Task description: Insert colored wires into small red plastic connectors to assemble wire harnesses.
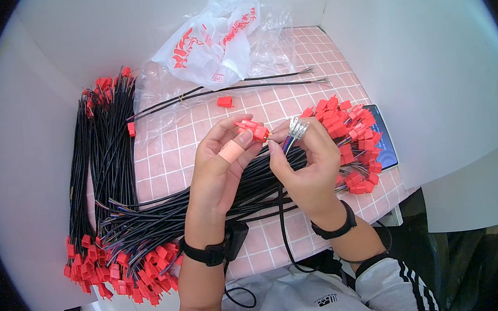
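Above the middle of the table, my left hand pinches a red plastic connector housing between thumb and fingers. A tan bandage wraps one of its fingers. Close beside it, my right hand is closed on a black cable, whose thin coloured wires fan out with silvery crimped terminals at their tips. One wire end appears to meet the housing; whether it sits inside is too small to tell. The cable hangs down in a loop toward my lap. Under both hands lies a thick bundle of black cables.
Red connectors cluster at the right, by a phone. More black cables with red connectors lie along the left edge. A white plastic bag rests at the back, near a loose red housing. Pale panels enclose the pink tiled-pattern table.
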Demonstrator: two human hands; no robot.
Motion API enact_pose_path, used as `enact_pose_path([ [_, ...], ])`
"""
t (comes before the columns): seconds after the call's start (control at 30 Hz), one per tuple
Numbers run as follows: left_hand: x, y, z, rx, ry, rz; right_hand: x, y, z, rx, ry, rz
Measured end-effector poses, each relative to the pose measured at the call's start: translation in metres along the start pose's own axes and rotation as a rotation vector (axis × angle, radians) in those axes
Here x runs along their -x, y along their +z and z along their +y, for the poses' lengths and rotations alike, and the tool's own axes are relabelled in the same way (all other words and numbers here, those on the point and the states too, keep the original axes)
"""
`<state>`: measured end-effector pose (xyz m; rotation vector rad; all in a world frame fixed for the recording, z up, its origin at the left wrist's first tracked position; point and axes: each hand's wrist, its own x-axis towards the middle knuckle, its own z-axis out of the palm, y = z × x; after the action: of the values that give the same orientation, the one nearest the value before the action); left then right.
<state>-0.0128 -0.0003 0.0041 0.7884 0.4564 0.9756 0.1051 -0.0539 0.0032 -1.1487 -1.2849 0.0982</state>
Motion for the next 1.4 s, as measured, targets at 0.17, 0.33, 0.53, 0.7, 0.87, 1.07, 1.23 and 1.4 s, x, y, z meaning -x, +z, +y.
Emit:
enact_pose_path([
  [0.17,0.001,0.001,0.001,-0.008,-0.015,0.007,0.002,0.002,0.002,-0.012,0.013,0.015],
  [0.33,0.000,0.002,0.000,-0.020,-0.002,0.014,0.001,0.000,0.000,0.006,0.001,-0.002],
  [0.53,0.000,0.003,0.000,-0.097,0.050,0.038,0.002,-0.002,-0.003,0.037,0.046,-0.058],
  [0.7,0.001,0.005,-0.002,-0.259,0.092,0.062,0.002,-0.001,0.000,0.082,0.009,-0.050],
  [0.87,-0.001,0.002,0.000,-0.196,0.086,0.081,0.000,-0.001,-0.001,-0.122,0.154,-0.079],
  [1.07,-0.001,-0.001,0.003,-0.067,0.040,0.072,-0.009,-0.009,-0.003,-0.578,0.521,-0.187],
  [1.23,-0.001,-0.005,0.004,0.001,0.027,0.042,-0.012,-0.011,-0.004,-0.863,0.655,-0.235],
  [1.4,-0.001,-0.005,0.005,0.028,0.028,0.028,-0.011,-0.011,-0.003,-0.885,0.672,-0.242],
])
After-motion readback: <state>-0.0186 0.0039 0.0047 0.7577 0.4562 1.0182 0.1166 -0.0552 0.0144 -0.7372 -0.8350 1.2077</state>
